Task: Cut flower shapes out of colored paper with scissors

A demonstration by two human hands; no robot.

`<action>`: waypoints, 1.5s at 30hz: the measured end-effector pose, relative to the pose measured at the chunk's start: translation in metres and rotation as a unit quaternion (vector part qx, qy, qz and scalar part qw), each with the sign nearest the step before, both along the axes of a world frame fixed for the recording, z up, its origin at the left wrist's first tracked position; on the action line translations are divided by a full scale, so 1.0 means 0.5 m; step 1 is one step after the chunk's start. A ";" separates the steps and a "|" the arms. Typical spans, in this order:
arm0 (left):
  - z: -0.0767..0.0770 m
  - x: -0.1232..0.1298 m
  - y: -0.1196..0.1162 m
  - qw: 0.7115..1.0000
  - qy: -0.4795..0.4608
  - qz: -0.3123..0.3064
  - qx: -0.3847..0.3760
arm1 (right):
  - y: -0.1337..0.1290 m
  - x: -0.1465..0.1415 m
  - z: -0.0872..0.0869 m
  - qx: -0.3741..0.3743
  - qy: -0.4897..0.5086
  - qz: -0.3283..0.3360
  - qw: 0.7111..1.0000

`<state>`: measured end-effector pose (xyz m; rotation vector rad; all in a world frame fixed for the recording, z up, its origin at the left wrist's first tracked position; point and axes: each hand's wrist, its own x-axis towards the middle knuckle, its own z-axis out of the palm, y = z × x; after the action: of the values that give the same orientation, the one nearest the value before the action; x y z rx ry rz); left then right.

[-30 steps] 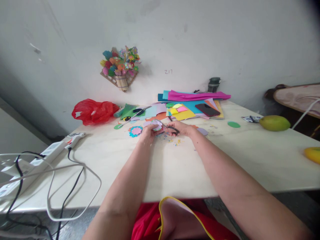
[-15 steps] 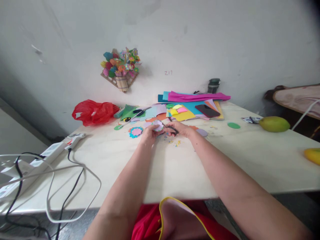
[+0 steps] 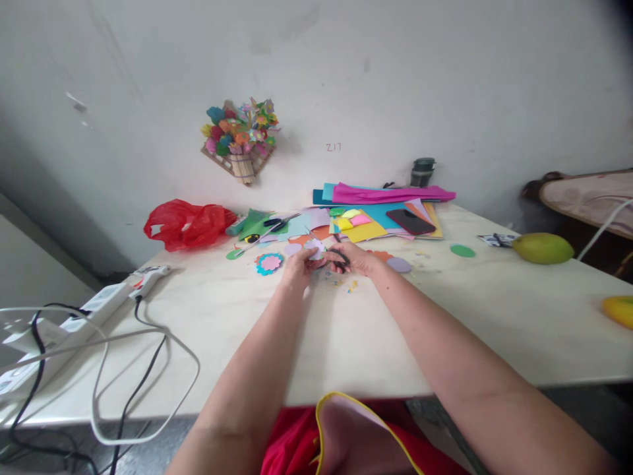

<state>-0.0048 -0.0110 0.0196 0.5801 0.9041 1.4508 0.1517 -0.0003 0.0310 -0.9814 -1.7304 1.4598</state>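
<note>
My left hand [image 3: 299,265] is closed on a pale lilac paper flower [image 3: 315,247] with a scalloped edge. Black-handled scissors [image 3: 341,257] are in my right hand [image 3: 357,258], its fingers wrapped round the handles. The blades come up beside the paper, and my right fingertips are close to its edge; whether they touch it I cannot tell. On the table left of my hands lies a layered blue, orange and pink paper flower [image 3: 270,264]. A purple paper disc [image 3: 399,264] and an orange paper piece [image 3: 380,256] rest just past my right hand. Small scraps [image 3: 352,286] lie below.
Coloured sheets [image 3: 376,227], a phone [image 3: 410,221] and a second pair of scissors [image 3: 279,221] lie at the back. A red plastic bag [image 3: 185,224] is at the far left, a power strip [image 3: 74,326] with cables nearer. A mango [image 3: 542,248] sits right.
The lilac paper flower has turned in my left hand. My right hand has drawn closer to it, and the scissors now point more upward. The view has shifted slightly.
</note>
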 end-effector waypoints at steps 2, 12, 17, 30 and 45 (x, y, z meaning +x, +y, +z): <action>0.002 0.001 -0.002 1.000 0.004 -0.001 -0.007 | -0.006 -0.004 0.006 -0.004 -0.001 -0.008 1.000; -0.007 -0.001 0.005 1.000 0.016 -0.003 0.003 | -0.026 -0.020 0.021 -0.002 -0.015 -0.032 0.999; -0.014 -0.002 0.012 1.000 0.027 0.007 0.003 | -0.023 -0.027 0.016 0.006 -0.019 -0.033 0.999; -0.006 0.009 0.002 0.998 0.043 0.047 -0.007 | -0.015 -0.033 0.007 -0.002 -0.028 -0.041 0.999; -0.013 0.017 0.007 0.997 0.057 0.048 -0.022 | -0.035 -0.041 0.022 -0.020 -0.009 -0.063 0.998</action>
<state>0.0036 -0.0076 0.0130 0.5982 1.0633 1.4911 0.1311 -0.0179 0.0420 -1.1061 -1.6266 1.4130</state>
